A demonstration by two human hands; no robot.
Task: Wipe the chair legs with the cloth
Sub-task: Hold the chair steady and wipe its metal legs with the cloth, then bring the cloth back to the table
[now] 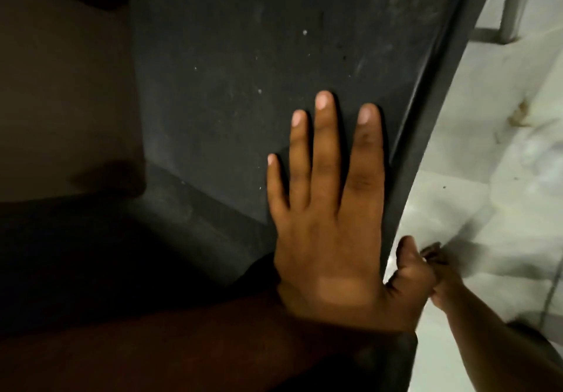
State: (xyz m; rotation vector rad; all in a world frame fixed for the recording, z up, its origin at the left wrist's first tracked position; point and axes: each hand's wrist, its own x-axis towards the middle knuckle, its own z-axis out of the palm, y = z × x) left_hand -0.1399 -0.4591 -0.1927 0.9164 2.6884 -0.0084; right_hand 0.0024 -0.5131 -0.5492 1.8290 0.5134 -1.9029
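A dark plastic chair seat [243, 71] fills most of the view, dusty with pale specks. My left hand [329, 224] lies flat on it with fingers spread, and its thumb hooks over the seat's right rim [426, 123]. My right hand [441, 279] is below that rim at the lower right, fingers curled, partly hidden behind my left thumb. No cloth shows, and the legs of this chair are hidden under the seat.
A pale marbled tile floor [502, 163] lies to the right. A grey metal leg with a crossbar [515, 4] stands at the top right. A beige surface [61, 87] sits left of the seat.
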